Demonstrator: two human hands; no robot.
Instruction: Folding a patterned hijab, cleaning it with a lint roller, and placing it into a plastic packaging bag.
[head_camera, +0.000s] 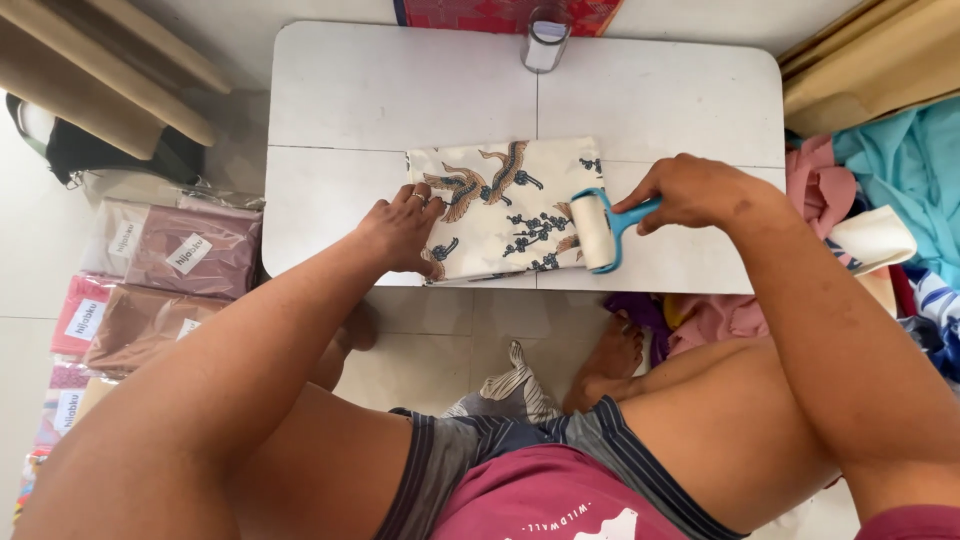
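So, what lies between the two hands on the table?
In the head view, the folded bird-print cloth lies between left hand and right hand, with the lint roller.

Single head-worn view, looking almost straight down from above the seated person, facing forward over the lap. The low white table (400, 90) fills the upper middle, its far edge near the top of frame, its near edge just past the knees. Close range: forearms enter from both lower corners. Floor visible left and right.
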